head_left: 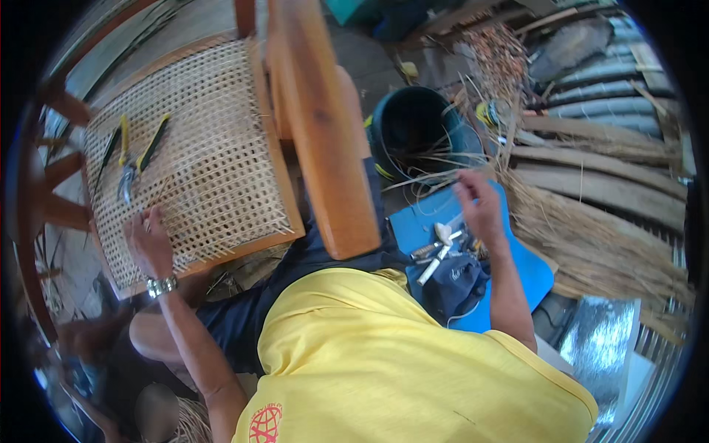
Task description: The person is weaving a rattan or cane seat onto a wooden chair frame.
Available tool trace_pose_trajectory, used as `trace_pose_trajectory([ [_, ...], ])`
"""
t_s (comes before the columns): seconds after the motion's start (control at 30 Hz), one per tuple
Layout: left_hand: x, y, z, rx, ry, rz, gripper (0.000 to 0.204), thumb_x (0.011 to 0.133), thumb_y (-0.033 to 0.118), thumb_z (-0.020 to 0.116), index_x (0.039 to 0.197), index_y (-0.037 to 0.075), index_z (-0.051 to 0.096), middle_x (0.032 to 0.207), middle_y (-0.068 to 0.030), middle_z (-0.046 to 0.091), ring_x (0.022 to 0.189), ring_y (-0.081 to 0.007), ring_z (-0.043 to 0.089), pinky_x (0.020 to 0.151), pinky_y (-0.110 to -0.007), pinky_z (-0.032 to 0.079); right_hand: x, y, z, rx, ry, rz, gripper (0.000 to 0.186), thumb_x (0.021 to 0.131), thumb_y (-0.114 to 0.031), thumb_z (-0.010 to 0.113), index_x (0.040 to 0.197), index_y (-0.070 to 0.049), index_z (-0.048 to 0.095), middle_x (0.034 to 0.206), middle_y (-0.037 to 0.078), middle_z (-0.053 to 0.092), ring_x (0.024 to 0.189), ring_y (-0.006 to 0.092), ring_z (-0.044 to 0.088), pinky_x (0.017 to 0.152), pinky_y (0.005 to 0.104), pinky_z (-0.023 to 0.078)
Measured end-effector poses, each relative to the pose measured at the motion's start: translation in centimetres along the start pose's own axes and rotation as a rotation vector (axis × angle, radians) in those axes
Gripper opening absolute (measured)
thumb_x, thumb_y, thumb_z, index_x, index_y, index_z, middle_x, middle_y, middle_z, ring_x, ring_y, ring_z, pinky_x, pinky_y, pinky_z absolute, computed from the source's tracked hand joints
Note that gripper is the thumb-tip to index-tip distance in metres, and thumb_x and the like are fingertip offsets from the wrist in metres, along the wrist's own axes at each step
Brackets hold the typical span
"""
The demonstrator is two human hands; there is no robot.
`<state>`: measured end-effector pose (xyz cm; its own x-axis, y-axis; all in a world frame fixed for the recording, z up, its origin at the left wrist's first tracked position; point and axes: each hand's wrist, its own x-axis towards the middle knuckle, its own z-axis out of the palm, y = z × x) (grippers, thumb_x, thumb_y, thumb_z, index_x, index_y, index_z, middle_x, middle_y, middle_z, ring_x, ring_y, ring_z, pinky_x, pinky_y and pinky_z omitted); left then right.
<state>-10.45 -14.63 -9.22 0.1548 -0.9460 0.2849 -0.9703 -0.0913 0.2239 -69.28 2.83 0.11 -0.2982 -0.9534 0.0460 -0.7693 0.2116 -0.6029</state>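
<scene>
A wooden chair frame holds a seat panel of woven cane (214,125) at the left. My left hand (150,242), with a metal watch at its wrist, rests on the panel's near left part. Its fingers are bent together, and what they grip is too small to make out. Pliers with yellow and black handles (130,159) lie on the weave just beyond. My right hand (481,210) is raised over a blue stool top (517,273), fingers curled beside loose cane strands (436,177). Whether a strand is between these fingers is unclear.
A polished wooden chair part (325,140) stands up close in the middle. Behind the stool is a dark green bucket (417,125). A dark blue cloth item (452,284) and small white-handled tools (439,258) lie on the stool. Fibre bundles and wood strips (598,192) fill the right.
</scene>
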Motion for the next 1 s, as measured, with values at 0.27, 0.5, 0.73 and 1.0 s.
trace_pose_trajectory([
  [0.27,1.5,-2.6,-0.8,-0.126,-0.224,-0.138,0.038,0.095,0.041,0.068,0.09,0.003,0.07,0.075,-0.0117,0.068,0.067,-0.0274,0.064,0.065,-0.042,0.047,-7.3,18.8,-6.8,-0.319,-0.233,0.593,0.039,0.09,-0.027,0.073,0.12,-0.002,0.066,0.09,0.016,0.072,0.084,0.0276,0.07,0.078,0.0394,0.055],
  [0.5,0.4,-8.8,-2.0,-0.136,-0.246,-0.197,0.043,0.095,0.039,0.07,0.088,-0.004,0.068,0.072,-0.0058,0.062,0.066,-0.0152,0.05,0.064,-0.034,0.044,-13.5,16.9,3.4,-0.335,-0.156,0.284,0.055,0.084,-0.03,0.077,0.13,-0.006,0.06,0.118,0.021,0.063,0.112,0.0403,0.06,0.095,0.0461,0.05],
  [0.73,-2.8,-8.6,-7.8,0.007,-0.164,-0.322,0.033,0.093,0.038,0.069,0.097,0.006,0.075,0.096,-0.0153,0.074,0.087,-0.0338,0.069,0.078,-0.042,0.053,-12.2,14.7,4.4,-0.448,-0.206,0.113,0.043,0.09,-0.013,0.064,0.131,-0.003,0.056,0.117,0.024,0.064,0.109,0.0431,0.061,0.091,0.0497,0.05],
  [1.0,-3.5,-3.1,-14.7,-0.118,0.169,-0.395,0.033,0.086,0.031,0.08,0.089,-0.001,0.072,0.079,-0.0129,0.069,0.072,-0.0233,0.064,0.069,-0.035,0.049,-3.9,-7.8,1.8,0.681,-0.685,0.382,0.033,0.098,-0.003,0.057,0.129,0.0,0.048,0.11,0.012,0.066,0.083,0.0164,0.066,0.077,0.0302,0.057],
])
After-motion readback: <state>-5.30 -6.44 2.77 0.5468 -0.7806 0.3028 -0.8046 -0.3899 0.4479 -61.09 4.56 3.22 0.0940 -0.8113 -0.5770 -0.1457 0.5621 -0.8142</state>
